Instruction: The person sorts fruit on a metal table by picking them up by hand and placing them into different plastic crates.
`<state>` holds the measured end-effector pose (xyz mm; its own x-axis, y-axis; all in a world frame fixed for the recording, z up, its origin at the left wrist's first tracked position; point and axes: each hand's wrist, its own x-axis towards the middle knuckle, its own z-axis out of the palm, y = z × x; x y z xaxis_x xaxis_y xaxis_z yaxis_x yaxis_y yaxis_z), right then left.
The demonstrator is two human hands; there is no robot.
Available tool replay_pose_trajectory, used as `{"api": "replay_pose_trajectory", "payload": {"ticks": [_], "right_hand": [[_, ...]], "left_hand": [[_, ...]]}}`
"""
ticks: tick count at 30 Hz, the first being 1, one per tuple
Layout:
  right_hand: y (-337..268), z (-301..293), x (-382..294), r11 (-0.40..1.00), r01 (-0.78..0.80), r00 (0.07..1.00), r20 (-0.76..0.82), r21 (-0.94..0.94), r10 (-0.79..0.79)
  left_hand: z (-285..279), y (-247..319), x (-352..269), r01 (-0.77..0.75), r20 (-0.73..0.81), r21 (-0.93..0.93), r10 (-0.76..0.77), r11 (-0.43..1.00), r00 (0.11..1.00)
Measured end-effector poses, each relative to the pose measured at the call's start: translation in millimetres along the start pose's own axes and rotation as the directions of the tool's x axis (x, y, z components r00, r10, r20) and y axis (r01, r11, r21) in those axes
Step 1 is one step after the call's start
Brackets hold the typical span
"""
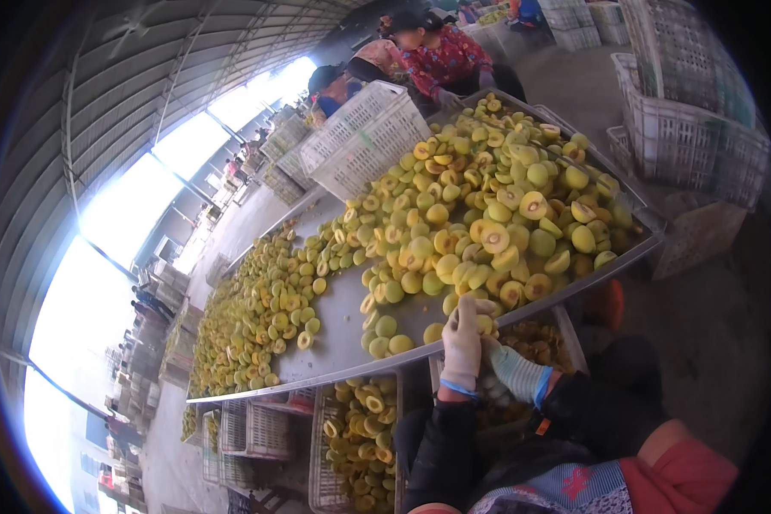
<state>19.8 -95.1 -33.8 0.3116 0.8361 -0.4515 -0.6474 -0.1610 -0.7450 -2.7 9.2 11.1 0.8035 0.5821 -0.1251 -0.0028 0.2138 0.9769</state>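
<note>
My left hand (462, 344), in a pale knit glove with a blue cuff, is at the near rim of a metal table (385, 365), its fingers closed around a yellow-green fruit piece (486, 323). Close beside it, my right hand (519, 372), in a striped knit glove, is turned toward the same fruit; its fingertips are partly hidden, and whether it holds anything cannot be told. Halved yellow-green fruits (495, 238), some showing brown centres, are heaped on the table beyond my hands. Another heap of smaller-looking halves (250, 315) covers the table's left part.
Below the table's edge stand a crate of fruit halves (321, 443) and a container of brownish pieces (562, 321). A white plastic crate (366, 141) rests at the far edge, near people in patterned and dark clothes. Stacked crates (700, 141) stand at the right.
</note>
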Motion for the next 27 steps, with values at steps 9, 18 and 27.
{"api": "replay_pose_trajectory", "payload": {"ticks": [9,18,27], "right_hand": [[-25.5,-21.9,-36.0,0.986,-0.163,0.956,0.239,-0.042,0.169],[-20.1,-16.0,-37.3,0.995,-0.084,0.958,0.272,-0.051,0.095],[-17.2,-10.1,-34.9,0.992,-0.121,0.944,0.307,-0.027,0.124]], "left_hand": [[-8.5,2.9,10.5,-0.044,0.409,0.064,0.014,0.997,0.912],[-5.7,6.2,-8.3,-0.134,0.372,-0.104,0.163,0.986,0.914],[-0.1,-6.8,-6.2,0.117,0.234,-0.258,-0.056,0.959,0.971]]}}
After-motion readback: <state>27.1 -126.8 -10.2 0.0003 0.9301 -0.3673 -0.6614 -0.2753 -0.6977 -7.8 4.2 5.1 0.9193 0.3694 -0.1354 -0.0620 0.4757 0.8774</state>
